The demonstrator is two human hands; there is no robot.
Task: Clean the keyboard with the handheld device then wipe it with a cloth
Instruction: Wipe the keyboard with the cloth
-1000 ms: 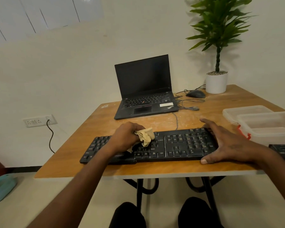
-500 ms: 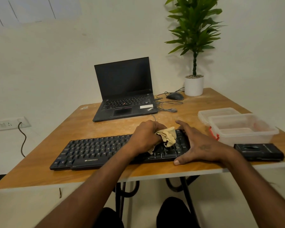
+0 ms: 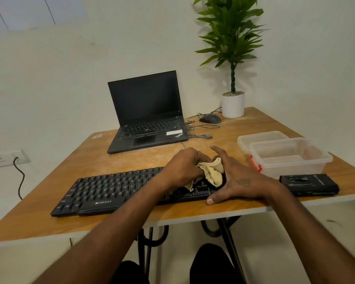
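Note:
A black keyboard (image 3: pixel 111 191) lies along the near edge of the wooden table (image 3: pixel 111 160). My left hand (image 3: pixel 182 167) grips a crumpled beige cloth (image 3: pixel 212 173) over the keyboard's right part. My right hand (image 3: pixel 236 181) lies flat over the keyboard's right end, fingers straight, thumb at the front edge, right beside the cloth. A black handheld device (image 3: pixel 308 184) rests on the table to the right of my right hand, apart from both hands.
An open black laptop (image 3: pixel 148 117) stands behind the keyboard. A mouse (image 3: pixel 210 118) with loose cables and a potted plant (image 3: pixel 233 103) sit at the back right. A clear plastic container (image 3: pixel 287 158) and its lid (image 3: pixel 260 137) stand right of the hands.
My left hand has swept the cloth rightward along the keyboard, from its middle to its right end next to my right hand. The camera view has shifted.

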